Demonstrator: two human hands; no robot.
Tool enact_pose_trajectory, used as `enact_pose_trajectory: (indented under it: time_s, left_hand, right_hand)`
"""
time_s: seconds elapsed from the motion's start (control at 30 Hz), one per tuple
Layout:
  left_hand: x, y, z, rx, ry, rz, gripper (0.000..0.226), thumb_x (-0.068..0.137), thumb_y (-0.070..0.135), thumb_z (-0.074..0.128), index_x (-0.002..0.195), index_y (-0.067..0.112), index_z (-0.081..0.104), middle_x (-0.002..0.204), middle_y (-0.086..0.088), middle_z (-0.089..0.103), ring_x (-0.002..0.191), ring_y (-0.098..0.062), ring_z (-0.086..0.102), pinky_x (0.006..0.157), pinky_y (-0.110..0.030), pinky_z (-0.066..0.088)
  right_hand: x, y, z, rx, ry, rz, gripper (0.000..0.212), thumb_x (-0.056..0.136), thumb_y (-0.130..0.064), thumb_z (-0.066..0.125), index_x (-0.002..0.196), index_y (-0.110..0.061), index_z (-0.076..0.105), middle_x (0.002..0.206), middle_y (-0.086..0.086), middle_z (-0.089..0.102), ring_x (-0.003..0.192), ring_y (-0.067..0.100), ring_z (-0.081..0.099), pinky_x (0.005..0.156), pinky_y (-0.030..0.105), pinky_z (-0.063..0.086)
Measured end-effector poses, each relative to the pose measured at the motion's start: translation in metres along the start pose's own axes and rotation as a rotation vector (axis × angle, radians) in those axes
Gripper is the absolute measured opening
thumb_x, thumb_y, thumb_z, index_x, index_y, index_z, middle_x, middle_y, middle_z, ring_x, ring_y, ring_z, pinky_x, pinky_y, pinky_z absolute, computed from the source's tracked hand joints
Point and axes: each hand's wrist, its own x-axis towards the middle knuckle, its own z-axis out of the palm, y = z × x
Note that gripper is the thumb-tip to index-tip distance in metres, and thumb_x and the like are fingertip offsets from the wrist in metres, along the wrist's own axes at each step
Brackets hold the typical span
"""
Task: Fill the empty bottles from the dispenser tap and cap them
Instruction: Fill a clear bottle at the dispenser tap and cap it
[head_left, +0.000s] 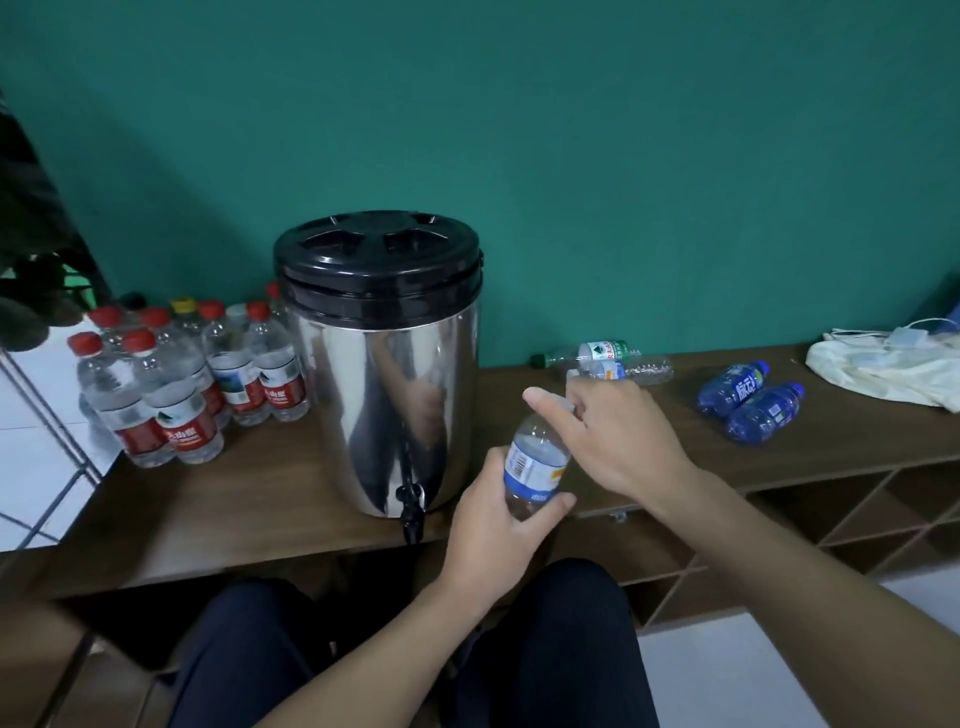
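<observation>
Presently: left hand (491, 525) grips bottle (535, 467) round its body | right hand (618, 436) curls over the neck, pinching the cap, cap hidden | bottle right of dispenser tap (411, 512), axis near upright, tilted | left hand nearer tap | capped bottles (182, 384) left of dispenser (382, 364).

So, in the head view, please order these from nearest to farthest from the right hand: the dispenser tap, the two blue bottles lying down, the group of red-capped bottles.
Measured from the right hand, as the picture shows it:
1. Blue bottles, lying on the shelf to its right.
2. Dispenser tap, low and to its left; nearly as close as the blue bottles, hard to call.
3. Red-capped bottles, far left, beyond the dispenser.
</observation>
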Motion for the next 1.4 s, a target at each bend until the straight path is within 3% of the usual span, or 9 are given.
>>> enact_pose_trajectory:
  time_s: [0.1, 0.23, 0.4, 0.63, 0.9, 1.07, 1.2, 1.3, 1.4]
  left_hand:
    - [-0.013, -0.008, -0.012, 0.045, 0.010, -0.003, 0.049, 0.084, 0.056, 0.091, 0.116, 0.041, 0.057, 0.106, 0.019, 0.074, 0.098, -0.005, 0.073, 0.084, -0.038, 0.062]
    - [-0.028, -0.015, -0.025, 0.071, 0.023, -0.008, 0.042, 0.087, 0.049, 0.089, 0.111, 0.037, 0.057, 0.098, 0.016, 0.072, 0.092, -0.008, 0.071, 0.079, -0.036, 0.062]
    - [-0.045, -0.032, -0.044, -0.140, -0.194, -0.060, 0.045, 0.091, 0.038, 0.091, 0.126, 0.026, 0.066, 0.113, 0.003, 0.076, 0.109, -0.022, 0.073, 0.102, -0.049, 0.061]
    - [-0.068, -0.067, -0.065, -0.174, -0.282, -0.127, 0.054, 0.090, 0.019, 0.093, 0.137, 0.030, 0.067, 0.123, 0.008, 0.078, 0.116, -0.011, 0.073, 0.104, -0.030, 0.056]
    - [-0.080, -0.128, -0.078, -0.160, -0.270, -0.244, 0.065, 0.088, 0.025, 0.095, 0.141, 0.036, 0.059, 0.127, 0.006, 0.076, 0.123, -0.015, 0.073, 0.111, -0.037, 0.057]
    - [-0.089, -0.166, -0.086, -0.061, -0.279, -0.288, 0.059, 0.089, 0.018, 0.092, 0.134, 0.029, 0.055, 0.115, 0.005, 0.074, 0.110, -0.016, 0.074, 0.098, -0.033, 0.060]
    - [-0.096, -0.185, -0.089, -0.025, -0.274, -0.334, 0.063, 0.084, 0.020, 0.093, 0.132, 0.032, 0.053, 0.117, 0.006, 0.074, 0.111, -0.014, 0.075, 0.099, -0.037, 0.062]
    - [-0.098, -0.192, -0.088, -0.009, -0.235, -0.342, 0.063, 0.083, 0.021, 0.094, 0.130, 0.031, 0.054, 0.114, 0.010, 0.073, 0.107, -0.005, 0.072, 0.097, -0.031, 0.058]
    - [-0.098, -0.196, -0.087, -0.016, -0.212, -0.345, 0.062, 0.084, 0.017, 0.094, 0.130, 0.028, 0.054, 0.113, 0.009, 0.071, 0.104, -0.001, 0.069, 0.096, -0.026, 0.055]
  right_hand:
    - [-0.002, -0.013, 0.002, -0.073, -0.069, -0.019, 0.077, 0.108, -0.076, 0.038, 0.060, -0.017, 0.045, 0.059, 0.001, 0.054, 0.056, 0.020, 0.052, 0.058, 0.039, 0.042]
    - [-0.004, -0.021, 0.009, 0.104, -0.195, -0.103, 0.069, 0.112, -0.059, 0.049, 0.061, -0.015, 0.039, 0.057, 0.004, 0.042, 0.052, 0.021, 0.037, 0.054, 0.040, 0.029]
    - [-0.022, -0.018, 0.013, 0.174, -0.322, -0.311, 0.048, 0.116, -0.053, 0.044, 0.083, -0.019, 0.042, 0.079, -0.001, 0.051, 0.068, 0.020, 0.046, 0.067, 0.046, 0.041]
    - [-0.045, -0.024, 0.020, 0.168, -0.531, -0.497, 0.022, 0.122, -0.040, 0.035, 0.111, -0.030, 0.052, 0.109, -0.016, 0.049, 0.100, 0.012, 0.054, 0.089, 0.024, 0.043]
    - [-0.022, -0.002, 0.121, 0.245, -0.348, -0.206, 0.012, 0.113, -0.037, 0.060, 0.105, -0.028, 0.062, 0.107, -0.013, 0.058, 0.095, 0.009, 0.060, 0.088, 0.034, 0.051]
    - [-0.006, 0.013, 0.191, 0.024, -0.288, -0.001, 0.020, 0.111, -0.032, 0.065, 0.105, -0.013, 0.064, 0.114, 0.008, 0.059, 0.102, 0.033, 0.066, 0.087, 0.046, 0.055]
    - [-0.006, 0.014, 0.215, 0.000, -0.168, 0.048, 0.023, 0.107, -0.032, 0.072, 0.107, -0.010, 0.069, 0.117, 0.012, 0.060, 0.104, 0.035, 0.066, 0.087, 0.042, 0.053]
    - [-0.011, 0.012, 0.218, -0.068, -0.097, 0.030, 0.034, 0.102, -0.037, 0.079, 0.117, -0.006, 0.074, 0.119, 0.015, 0.065, 0.110, 0.036, 0.065, 0.096, 0.044, 0.054]
    - [-0.019, 0.005, 0.204, 0.011, -0.011, 0.010, 0.028, 0.105, -0.032, 0.076, 0.117, -0.006, 0.075, 0.114, 0.014, 0.067, 0.104, 0.038, 0.067, 0.090, 0.046, 0.057]
